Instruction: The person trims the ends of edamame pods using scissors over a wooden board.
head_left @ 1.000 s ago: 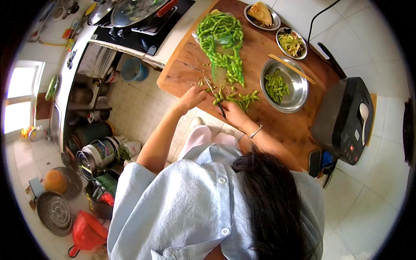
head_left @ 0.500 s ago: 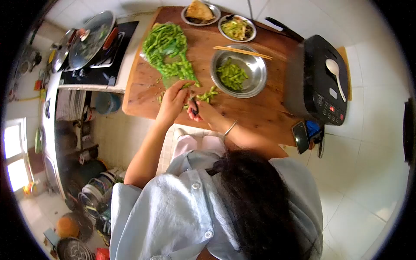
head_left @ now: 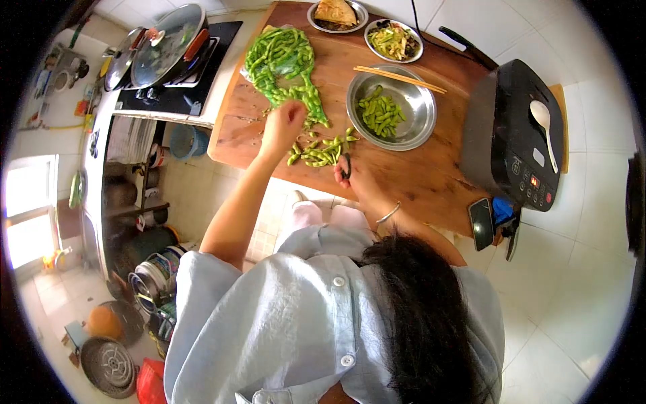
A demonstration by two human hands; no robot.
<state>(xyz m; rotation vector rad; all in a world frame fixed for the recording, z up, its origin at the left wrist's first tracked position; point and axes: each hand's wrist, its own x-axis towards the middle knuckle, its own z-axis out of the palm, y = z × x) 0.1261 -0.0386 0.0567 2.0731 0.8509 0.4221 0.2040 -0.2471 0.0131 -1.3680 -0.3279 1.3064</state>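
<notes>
My right hand (head_left: 352,176) is closed around a pair of scissors, whose black handle (head_left: 346,165) shows by the fingers. The blades point toward a small heap of trimmed edamame pods (head_left: 321,153) on the wooden table. Above and left of that heap, my left hand (head_left: 288,122) is curled at the lower edge of a larger pile of edamame (head_left: 279,59) on a green plastic bag (head_left: 315,113). Its fingertips are hidden, so what they hold does not show. A steel bowl (head_left: 418,108) to the right contains more pods (head_left: 381,113).
Chopsticks (head_left: 400,79) lie across the bowl's rim. Two dishes, one of flatbread (head_left: 335,11) and one of shredded food (head_left: 392,42), stand behind. A black cooker (head_left: 508,128) with a white spoon (head_left: 544,128) and a phone (head_left: 481,223) are at right; lidded pans (head_left: 168,47) sit at left.
My left hand has moved up and away from the scissors toward the large pile. My right hand has drawn slightly apart, still gripping the scissors. The whole view has shifted a little.
</notes>
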